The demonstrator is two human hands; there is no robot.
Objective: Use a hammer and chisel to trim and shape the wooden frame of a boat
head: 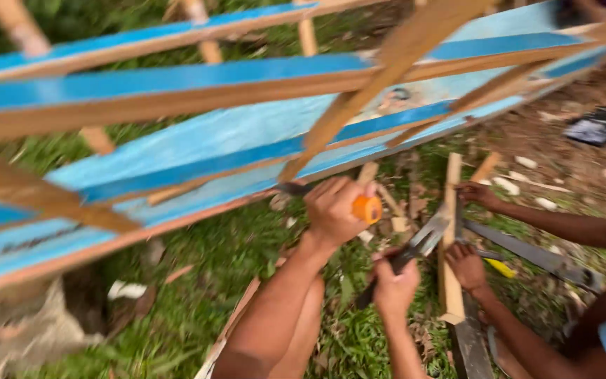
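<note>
My left hand point(332, 210) is closed around a tool with an orange handle point(367, 208). Its dark blade point(290, 188) points left at the lower edge of a blue-painted wooden frame point(198, 140). Just below and to the right, my right hand point(395, 284) grips the dark handle of a claw hammer, whose metal head point(426, 236) sits beside an upright wooden stake point(449, 238). The picture is motion-blurred, so the contact between blade and frame is unclear.
A co-worker at the right holds the stake with one hand at its top point(478, 194) and the other lower down point(466, 265). A long dark blade point(534, 256) lies on the grass point(212, 281). Wood scraps and bare dirt lie at the right.
</note>
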